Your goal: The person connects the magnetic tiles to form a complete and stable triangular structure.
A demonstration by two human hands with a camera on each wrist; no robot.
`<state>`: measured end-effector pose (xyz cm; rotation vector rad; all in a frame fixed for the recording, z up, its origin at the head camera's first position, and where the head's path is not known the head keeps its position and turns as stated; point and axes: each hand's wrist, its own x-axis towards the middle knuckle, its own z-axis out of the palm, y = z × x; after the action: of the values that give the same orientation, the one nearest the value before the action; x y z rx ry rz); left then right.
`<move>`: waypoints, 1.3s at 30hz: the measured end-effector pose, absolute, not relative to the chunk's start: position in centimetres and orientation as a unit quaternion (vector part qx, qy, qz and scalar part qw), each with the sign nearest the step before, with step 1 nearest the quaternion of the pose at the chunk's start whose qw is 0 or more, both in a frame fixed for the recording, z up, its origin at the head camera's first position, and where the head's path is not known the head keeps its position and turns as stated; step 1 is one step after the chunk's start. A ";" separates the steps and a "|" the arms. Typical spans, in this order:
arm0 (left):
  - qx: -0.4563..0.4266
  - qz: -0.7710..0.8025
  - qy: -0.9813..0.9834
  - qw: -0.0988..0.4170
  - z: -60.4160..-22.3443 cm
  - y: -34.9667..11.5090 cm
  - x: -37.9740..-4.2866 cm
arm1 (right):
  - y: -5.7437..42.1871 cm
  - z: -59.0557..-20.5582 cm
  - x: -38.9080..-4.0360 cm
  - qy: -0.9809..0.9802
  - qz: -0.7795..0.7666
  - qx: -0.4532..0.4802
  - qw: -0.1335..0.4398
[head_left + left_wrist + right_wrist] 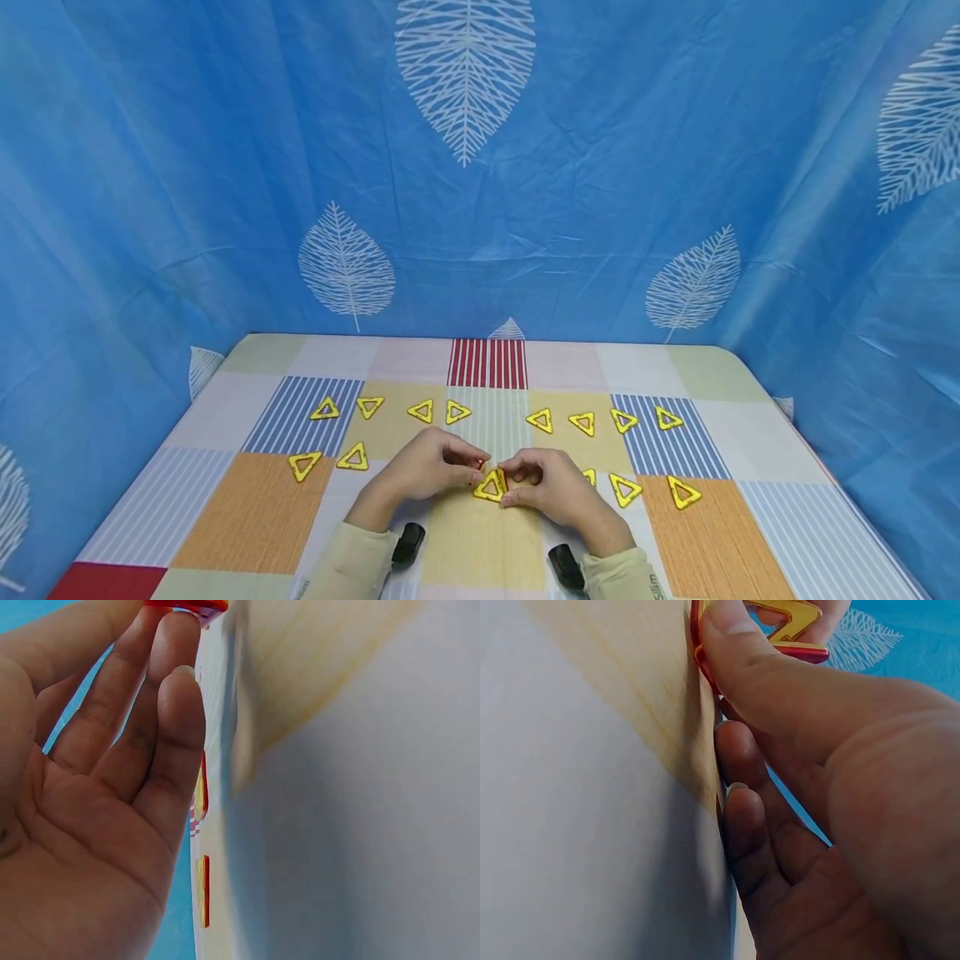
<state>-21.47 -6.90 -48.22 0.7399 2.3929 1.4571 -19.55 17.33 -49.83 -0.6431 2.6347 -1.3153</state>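
Close together over the middle of the table, both hands hold small yellow triangular frames with red edges. My left hand (429,468) pinches a red-edged piece (199,606) at its fingertips, cut off at the top of the left wrist view. From the other side my right hand (553,485) grips a yellow triangle (799,619) between thumb and fingers. In the head view one triangle (490,486) faces the camera between the hands, with a second yellow edge beside the right fingertips. Fingers hide how these pieces meet.
Loose yellow triangles lie flat in rows, several to the left (352,457) and several to the right (624,490), one partly behind the right hand. A patchwork cloth (247,517) covers the table. Blue leaf-print curtain (570,183) surrounds its back and sides.
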 end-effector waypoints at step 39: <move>0.266 0.479 0.828 0.122 -47.9 -6.3 -21.0 | 17.0 -49.8 -19.5 0.870 -0.425 -0.245 0.055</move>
<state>-21.04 -6.35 -47.93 0.7757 2.4168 1.3973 -19.53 17.01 -49.79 -0.7429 2.6401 -1.2915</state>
